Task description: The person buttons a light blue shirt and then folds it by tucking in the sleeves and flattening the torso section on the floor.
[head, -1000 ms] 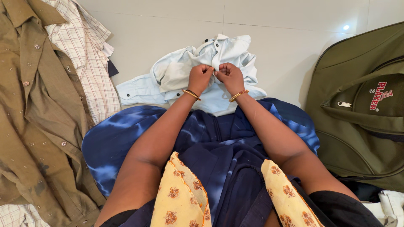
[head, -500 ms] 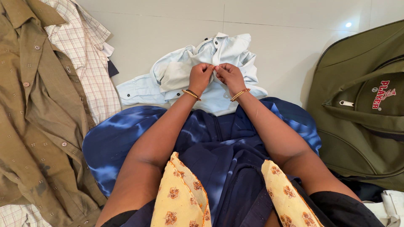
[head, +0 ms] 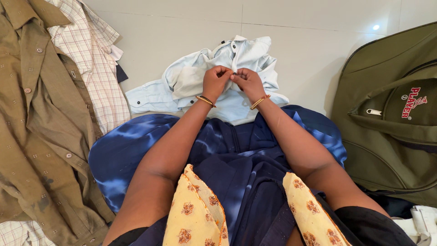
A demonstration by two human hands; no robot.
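Both the left hand (head: pixel 214 84) and right hand (head: pixel 248 83) pinch a small dark button (head: pixel 235 73) on the crumpled pale-blue shirt (head: pixel 191 86), bare tiled floor (head: pixel 300 54) beyond.

Three shirts (head: pixel 227 77), one green bag (head: pixel 387 123), two bangles (head: pixel 258 102).

Button between fingertips of left hand (head: pixel 214 84) and right hand (head: pixel 247 83) too small to tell clearly. Front of light blue shirt (head: pixel 191 84) partly hidden behind both hands. Olive bag (head: pixel 387 127) cut by right edge. Brown shirt (head: pixel 36 123) and checked shirt (head: pixel 95 68) cut by left and top edges.
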